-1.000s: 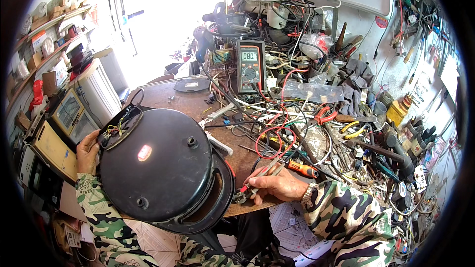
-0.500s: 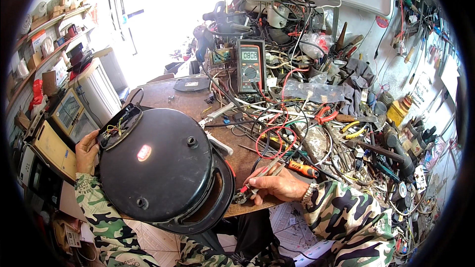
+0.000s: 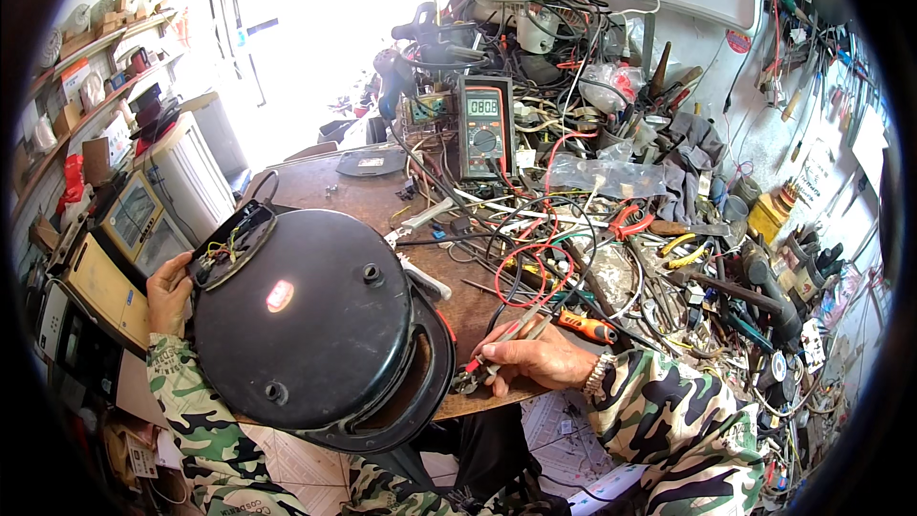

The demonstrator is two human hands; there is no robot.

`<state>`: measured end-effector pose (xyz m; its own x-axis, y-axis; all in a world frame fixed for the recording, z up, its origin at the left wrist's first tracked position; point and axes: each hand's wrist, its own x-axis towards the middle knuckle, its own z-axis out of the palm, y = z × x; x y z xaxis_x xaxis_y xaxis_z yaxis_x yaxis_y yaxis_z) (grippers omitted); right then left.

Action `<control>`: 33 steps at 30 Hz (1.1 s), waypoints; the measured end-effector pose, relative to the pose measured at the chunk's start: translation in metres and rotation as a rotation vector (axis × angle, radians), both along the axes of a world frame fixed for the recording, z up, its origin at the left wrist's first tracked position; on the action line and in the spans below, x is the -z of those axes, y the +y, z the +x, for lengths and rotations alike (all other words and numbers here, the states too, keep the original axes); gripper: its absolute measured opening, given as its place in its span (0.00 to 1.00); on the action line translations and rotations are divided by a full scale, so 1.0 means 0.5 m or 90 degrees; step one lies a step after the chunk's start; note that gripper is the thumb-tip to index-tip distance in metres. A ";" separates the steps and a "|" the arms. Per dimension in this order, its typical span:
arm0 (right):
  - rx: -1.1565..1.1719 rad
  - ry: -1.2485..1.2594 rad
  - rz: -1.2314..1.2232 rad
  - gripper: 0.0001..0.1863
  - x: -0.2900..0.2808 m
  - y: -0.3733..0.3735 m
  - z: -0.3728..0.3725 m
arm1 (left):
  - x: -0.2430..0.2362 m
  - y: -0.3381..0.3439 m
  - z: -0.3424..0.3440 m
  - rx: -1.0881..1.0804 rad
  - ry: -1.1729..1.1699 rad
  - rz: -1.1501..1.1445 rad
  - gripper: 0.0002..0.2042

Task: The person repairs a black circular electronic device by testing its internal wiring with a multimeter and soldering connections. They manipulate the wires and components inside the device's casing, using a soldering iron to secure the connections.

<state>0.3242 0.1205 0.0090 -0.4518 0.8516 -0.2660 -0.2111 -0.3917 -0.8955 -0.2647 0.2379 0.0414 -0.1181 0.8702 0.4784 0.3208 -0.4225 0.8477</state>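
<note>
A round black appliance (image 3: pixel 315 325) lies at the table's front left, its flat side facing up. It has two short pegs, a pale red sticker and a black handle (image 3: pixel 420 401) at the lower right. At its far left edge an uncovered housing (image 3: pixel 232 248) shows thin coloured wires. My left hand (image 3: pixel 170 294) grips the appliance's left rim beside this housing, its fingers partly hidden. To the right of the handle, my right hand (image 3: pixel 535 358) is closed round pliers (image 3: pixel 470 373) with red and pale grips. Their metal jaws point toward the handle.
Behind stands a multimeter (image 3: pixel 485 129) with its display lit and red and black leads. An orange-handled screwdriver (image 3: pixel 586 327), red-handled pliers (image 3: pixel 630 222), an adjustable wrench (image 3: pixel 420 217) and tangled cables crowd the table's right. A dark flat cover (image 3: pixel 371 163) lies at the back.
</note>
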 end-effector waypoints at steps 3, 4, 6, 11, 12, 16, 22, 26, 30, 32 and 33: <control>-0.007 -0.004 0.002 0.14 -0.001 0.001 0.001 | 0.000 -0.001 0.000 -0.007 -0.008 -0.007 0.22; -0.013 0.011 0.008 0.14 -0.001 0.001 0.001 | 0.000 -0.001 0.000 -0.011 -0.003 -0.008 0.22; -0.012 -0.005 0.009 0.14 -0.001 0.001 0.002 | 0.000 -0.001 0.001 -0.006 -0.001 -0.006 0.22; -0.019 0.023 0.006 0.14 0.000 0.000 0.002 | 0.002 -0.002 0.003 -0.003 -0.008 -0.003 0.22; -0.015 0.009 -0.001 0.15 0.000 0.000 0.001 | 0.002 -0.002 0.003 -0.004 -0.017 0.000 0.22; -0.018 0.015 0.014 0.14 -0.004 -0.001 0.000 | 0.002 -0.002 0.003 -0.012 -0.011 -0.006 0.21; -0.014 0.006 0.015 0.13 -0.006 -0.004 -0.002 | 0.003 -0.002 0.001 -0.002 -0.010 -0.004 0.22; -0.017 0.011 0.007 0.14 -0.006 -0.001 0.000 | 0.004 -0.004 -0.002 0.010 -0.007 -0.002 0.22; -0.013 -0.016 0.022 0.15 -0.004 -0.004 -0.002 | 0.006 -0.008 -0.006 0.045 -0.021 0.002 0.23; -0.012 -0.016 0.024 0.15 -0.003 -0.004 -0.003 | 0.006 -0.008 -0.009 0.058 -0.013 0.004 0.23; -0.010 -0.019 0.027 0.15 -0.002 -0.004 -0.003 | 0.006 -0.008 -0.010 0.069 -0.015 0.007 0.23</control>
<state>0.3227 0.1187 0.0101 -0.4572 0.8554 -0.2434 -0.1786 -0.3564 -0.9171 -0.2699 0.2337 0.0383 -0.0344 0.8729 0.4867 0.2530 -0.4635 0.8492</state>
